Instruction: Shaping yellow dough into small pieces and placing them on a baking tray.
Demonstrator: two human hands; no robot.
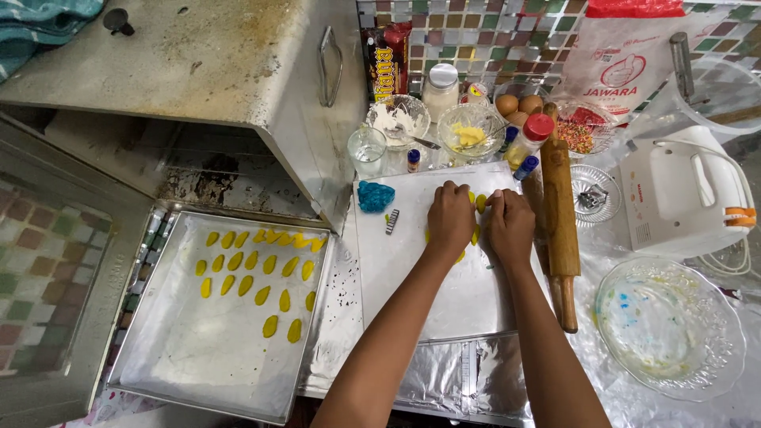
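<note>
The baking tray [198, 364] is dull silvery metal, lightly scuffed, carrying glossy yellow dough pieces [254, 273]. The oven box [222, 71] is matt metal, stained and blotchy, with a thin wire handle [330, 67]. The rolling pin [560, 222] is smooth brown wood. The work board [404, 261] looks matt white and smooth. The mixer [686, 194] is glossy white plastic. The large bowl [674, 329] is clear patterned glass, smeared. Crinkled shiny foil [468, 376] covers the bench edge.
</note>
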